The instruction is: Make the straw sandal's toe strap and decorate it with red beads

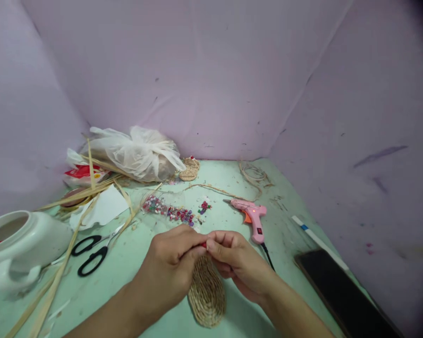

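My left hand (176, 265) and my right hand (234, 260) meet fingertip to fingertip at the middle of the table. Between their pinched thumbs and forefingers shows a small red piece (204, 244), mostly covered by the fingers. Directly under the hands is a coiled, braided straw sole (207, 293), long and oval; its upper end is hidden behind them, and I cannot tell whether the fingers also grip it. A pink glue gun (250, 213) with an orange trigger and a glowing light lies just beyond my right hand. Colourful beads (179, 214) are scattered past my left hand.
Black-handled scissors (95, 251), white paper (100, 206) and straw strips (58, 286) lie on the left, by a white teapot-like vessel (45, 239). A plastic bag (137, 155), small woven piece (189, 169) and cord (255, 173) are at the back; a dark phone-like slab (338, 291) is right.
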Demonstrator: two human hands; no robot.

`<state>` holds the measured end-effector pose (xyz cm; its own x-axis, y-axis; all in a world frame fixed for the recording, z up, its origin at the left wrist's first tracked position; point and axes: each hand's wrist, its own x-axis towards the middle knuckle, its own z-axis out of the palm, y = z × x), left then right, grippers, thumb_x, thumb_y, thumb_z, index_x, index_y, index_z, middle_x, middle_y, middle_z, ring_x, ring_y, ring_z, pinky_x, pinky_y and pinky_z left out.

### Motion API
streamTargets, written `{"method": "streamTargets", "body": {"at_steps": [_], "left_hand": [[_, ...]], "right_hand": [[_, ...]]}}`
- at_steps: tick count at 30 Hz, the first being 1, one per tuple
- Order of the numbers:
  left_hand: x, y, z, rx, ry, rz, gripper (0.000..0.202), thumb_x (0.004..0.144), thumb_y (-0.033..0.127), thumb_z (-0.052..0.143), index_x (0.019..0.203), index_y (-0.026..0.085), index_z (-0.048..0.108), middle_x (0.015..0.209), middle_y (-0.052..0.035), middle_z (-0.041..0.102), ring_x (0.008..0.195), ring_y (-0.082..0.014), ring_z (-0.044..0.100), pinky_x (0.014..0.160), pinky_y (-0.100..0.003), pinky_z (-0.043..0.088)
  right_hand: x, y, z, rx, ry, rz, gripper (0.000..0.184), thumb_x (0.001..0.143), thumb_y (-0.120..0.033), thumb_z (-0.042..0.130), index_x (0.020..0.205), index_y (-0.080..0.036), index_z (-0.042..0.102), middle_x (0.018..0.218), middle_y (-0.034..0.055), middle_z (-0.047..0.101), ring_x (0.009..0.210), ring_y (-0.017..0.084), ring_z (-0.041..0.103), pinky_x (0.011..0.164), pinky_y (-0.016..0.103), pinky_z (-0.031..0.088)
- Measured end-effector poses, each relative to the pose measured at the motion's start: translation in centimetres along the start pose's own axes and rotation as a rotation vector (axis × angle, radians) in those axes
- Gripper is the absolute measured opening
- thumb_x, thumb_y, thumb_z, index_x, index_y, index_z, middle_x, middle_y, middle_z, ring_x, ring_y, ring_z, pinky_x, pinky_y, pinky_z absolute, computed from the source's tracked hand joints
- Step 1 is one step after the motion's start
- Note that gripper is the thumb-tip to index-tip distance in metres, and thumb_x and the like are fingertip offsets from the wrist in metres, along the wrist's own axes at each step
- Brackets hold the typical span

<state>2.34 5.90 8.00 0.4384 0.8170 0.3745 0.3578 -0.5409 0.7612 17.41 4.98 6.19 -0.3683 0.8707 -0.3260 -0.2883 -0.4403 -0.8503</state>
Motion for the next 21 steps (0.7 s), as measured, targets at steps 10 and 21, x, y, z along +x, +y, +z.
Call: {"method": "streamTargets", "body": {"at_steps": [10, 21], "left_hand": [[-0.3, -2.3, -2.6, 0.215, 0.243, -0.237, 0.007, 0.075, 0.026, 0.062, 0.077, 0.023, 0.067, 0.062, 0.0042, 0.064, 0.050, -0.0099, 0.054, 0.051, -0.020, 0.044], [-1.0, -4.6, -0.8, -0.009, 0.317, -0.554, 0.017, 0.073, 0.033, 0.062, 0.084, 0.020, 0.065, 0.052, 0.0046, 0.057, 0.047, -0.0091, 0.049, 0.045, -0.019, 0.039]], "right_hand": [[-0.6, -3.2, -9.5, -1.380, 0.974, 0.055, 0.041, 0.073, -0.057, 0.049, 0.063, -0.020, 0.065, 0.059, 0.0084, 0.061, 0.058, 0.024, 0.053, 0.050, 0.031, 0.029], [1.0, -0.7, -11.5, -0.782, 0.799, 0.023, 0.005, 0.065, -0.024, 0.054, 0.066, -0.019, 0.052, 0.050, -0.0010, 0.050, 0.046, 0.014, 0.048, 0.047, 0.028, 0.038]]}}
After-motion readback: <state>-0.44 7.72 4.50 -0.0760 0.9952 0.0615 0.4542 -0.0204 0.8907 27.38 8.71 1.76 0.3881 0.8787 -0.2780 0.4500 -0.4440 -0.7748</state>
